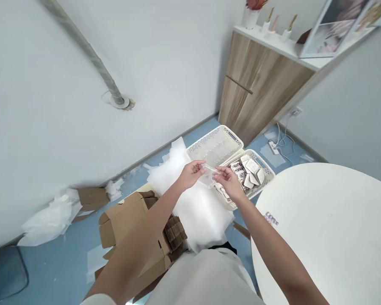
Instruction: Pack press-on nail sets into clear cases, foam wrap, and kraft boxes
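Observation:
Between my two hands, in front of my body, a clear thin plastic bag [207,179] is stretched out. The fingers of my left hand [190,174] pinch its left edge, and those of my right hand [227,181] close on its right side. Behind the bag stands a white plastic basket [197,144] with clear plastic pieces inside. Just beyond my right hand, a second white basket [267,168] holds several white cards [251,166] and dark patterned pieces. White foam sheets [197,216] are piled below my hands.
Flattened cardboard boxes [130,216] lie at left. A round white table [324,220] stands at right, bearing a small purplish coiled item [270,218]. A wooden cabinet [257,80] fills the corner, near a power strip [273,147]. White plastic wrapping [52,218] lies by the wall.

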`<state>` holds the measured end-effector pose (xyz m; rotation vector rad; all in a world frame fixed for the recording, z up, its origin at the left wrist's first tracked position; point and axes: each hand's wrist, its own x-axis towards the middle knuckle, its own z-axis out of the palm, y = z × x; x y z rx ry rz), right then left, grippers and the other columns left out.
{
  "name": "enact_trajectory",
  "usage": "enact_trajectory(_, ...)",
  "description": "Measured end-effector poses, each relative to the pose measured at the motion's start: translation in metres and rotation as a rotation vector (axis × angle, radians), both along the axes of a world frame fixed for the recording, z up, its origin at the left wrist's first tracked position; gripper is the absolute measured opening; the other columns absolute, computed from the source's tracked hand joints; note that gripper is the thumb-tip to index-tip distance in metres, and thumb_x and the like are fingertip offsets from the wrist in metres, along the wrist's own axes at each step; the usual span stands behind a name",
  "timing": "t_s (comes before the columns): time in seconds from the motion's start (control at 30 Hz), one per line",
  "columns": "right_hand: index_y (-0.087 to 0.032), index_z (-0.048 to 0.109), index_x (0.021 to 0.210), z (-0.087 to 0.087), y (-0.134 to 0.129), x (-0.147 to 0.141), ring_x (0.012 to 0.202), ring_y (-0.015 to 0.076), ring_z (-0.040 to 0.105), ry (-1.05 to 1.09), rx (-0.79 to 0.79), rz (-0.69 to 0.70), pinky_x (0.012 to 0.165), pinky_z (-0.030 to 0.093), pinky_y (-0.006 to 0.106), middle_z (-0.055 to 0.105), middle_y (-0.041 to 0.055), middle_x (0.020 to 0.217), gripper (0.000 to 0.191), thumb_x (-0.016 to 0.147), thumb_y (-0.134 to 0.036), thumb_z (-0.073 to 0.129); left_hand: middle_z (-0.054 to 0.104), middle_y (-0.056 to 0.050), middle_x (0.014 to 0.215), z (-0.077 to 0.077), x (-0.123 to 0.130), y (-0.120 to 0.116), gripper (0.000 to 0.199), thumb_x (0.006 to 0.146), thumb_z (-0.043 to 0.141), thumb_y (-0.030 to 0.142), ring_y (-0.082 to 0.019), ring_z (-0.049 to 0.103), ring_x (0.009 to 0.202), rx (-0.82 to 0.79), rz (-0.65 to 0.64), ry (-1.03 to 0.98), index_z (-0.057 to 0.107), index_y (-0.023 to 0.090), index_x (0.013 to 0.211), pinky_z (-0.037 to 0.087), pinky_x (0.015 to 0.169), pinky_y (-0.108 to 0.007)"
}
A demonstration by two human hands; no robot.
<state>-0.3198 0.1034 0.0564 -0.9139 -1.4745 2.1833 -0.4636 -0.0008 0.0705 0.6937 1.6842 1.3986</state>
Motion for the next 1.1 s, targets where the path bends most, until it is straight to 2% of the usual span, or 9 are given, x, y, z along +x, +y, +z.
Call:
enact_trajectory(0.1,-0.024,0.056,0.098,0.019,-0.031,0.035,0.071,0.0142,0.059,0.015,-0.063,-0.132,0.067,0.048,0.031,0.062,0.0011,0.084,0.042,0.06,-0.034,0.07,0.058,-0.006,0.098,0.016,0.036,-0.029,0.044,0.074,0.054,0.049,-0.015,0.058,0.083,0.07,0.05,-0.244,0.056,0.021,0.108,0.045,0.072,-0.028)
enact_trajectory(0.17,-0.023,0.057,0.096,0.028,-0.056,0.062,0.072,0.0143,0.06,0.029,-0.082,-0.222,0.068,0.049,0.032,0.062,0.0019,0.088,0.039,0.061,-0.035,0.07,0.058,-0.008,0.1,0.022,0.064,-0.052,0.047,0.072,0.054,0.053,-0.017,0.058,0.086,0.093,0.015,-0.357,0.057,0.019,0.105,0.046,0.073,-0.029)
enact_trajectory(0.3,-0.024,0.056,0.09,0.039,-0.106,0.111,0.074,0.0145,0.06,0.059,-0.085,-0.368,0.069,0.051,0.032,0.061,0.0013,0.089,0.034,0.06,-0.033,0.071,0.062,-0.007,0.092,0.024,0.12,-0.09,0.045,0.06,0.071,0.04,-0.016,0.059,0.082,0.094,-0.04,-0.348,0.059,0.017,0.097,0.046,0.074,-0.029)
enact_trajectory(0.4,-0.024,0.055,0.087,0.042,-0.137,0.142,0.075,0.015,0.06,0.061,-0.091,-0.459,0.068,0.051,0.032,0.06,0.0006,0.087,0.032,0.06,-0.033,0.071,0.063,-0.006,0.085,0.024,0.15,-0.103,0.041,0.06,0.071,0.037,-0.015,0.059,0.078,0.1,-0.046,-0.346,0.06,0.016,0.093,0.047,0.072,-0.029)
enact_trajectory(0.57,-0.023,0.054,0.085,0.045,-0.168,0.184,0.071,0.0152,0.059,0.018,-0.062,-0.564,0.065,0.051,0.032,0.06,0.0013,0.079,0.033,0.06,-0.037,0.07,0.065,-0.004,0.076,0.021,0.18,-0.109,0.044,0.057,0.073,0.034,-0.012,0.059,0.069,0.042,-0.098,-0.387,0.059,0.014,0.095,0.048,0.068,-0.028)
enact_trajectory(0.73,-0.022,0.053,0.087,0.042,-0.186,0.225,0.065,0.0138,0.055,-0.094,0.092,-0.65,0.062,0.048,0.031,0.058,0.0003,0.074,0.031,0.064,-0.039,0.066,0.064,-0.002,0.073,0.02,0.211,-0.111,0.038,0.06,0.072,0.033,-0.009,0.058,0.064,0.014,-0.238,-0.433,0.059,0.015,0.092,0.047,0.067,-0.025)
enact_trajectory(0.87,-0.024,0.053,0.094,0.045,-0.197,0.255,0.087,0.0189,0.054,-0.331,0.383,-0.753,0.075,0.045,0.036,0.057,0.0046,0.093,0.031,0.068,-0.04,0.06,0.062,-0.001,0.071,0.022,0.239,-0.106,0.032,0.062,0.07,0.035,-0.01,0.057,0.062,0.009,-0.336,-0.41,0.059,0.016,0.086,0.046,0.062,-0.024)
enact_trajectory(0.97,-0.024,0.052,0.101,0.048,-0.205,0.273,0.105,0.0231,0.046,-0.46,0.612,-0.717,0.084,0.041,0.04,0.05,0.0077,0.111,0.038,0.067,-0.038,0.062,0.06,0.0,0.068,0.022,0.262,-0.098,0.031,0.061,0.07,0.035,-0.011,0.056,0.062,0.008,-0.371,-0.366,0.057,0.016,0.081,0.046,0.06,-0.024)
enact_trajectory(1.1,-0.025,0.052,0.099,0.048,-0.21,0.294,0.119,0.027,0.035,-0.494,0.648,-0.667,0.087,0.04,0.041,0.039,0.009,0.122,0.048,0.057,-0.038,0.07,0.057,0.002,0.067,0.02,0.298,-0.086,0.03,0.06,0.071,0.033,-0.009,0.055,0.059,0.057,-0.481,-0.337,0.054,0.017,0.077,0.045,0.059,-0.023)
